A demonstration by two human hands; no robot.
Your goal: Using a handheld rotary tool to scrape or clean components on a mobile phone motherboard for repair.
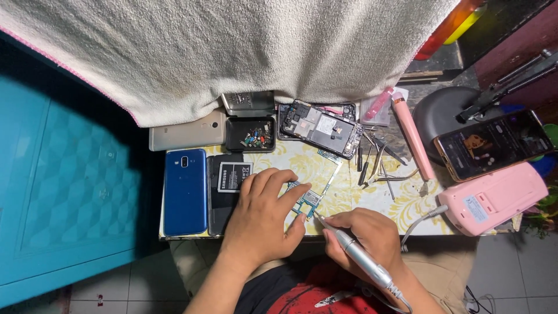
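Left hand (258, 218) fingers (289, 195) pinning blue circuit board (308, 200) flat on counter (401, 200), long axis up-right from fingertips; right hand (369, 235) closed around pen-shaped rotary tool (357, 256), tip just below-right of board

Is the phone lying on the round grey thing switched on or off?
On. The dark rectangular phone resting on the round grey base has a lit screen showing a picture and rows of pale text.
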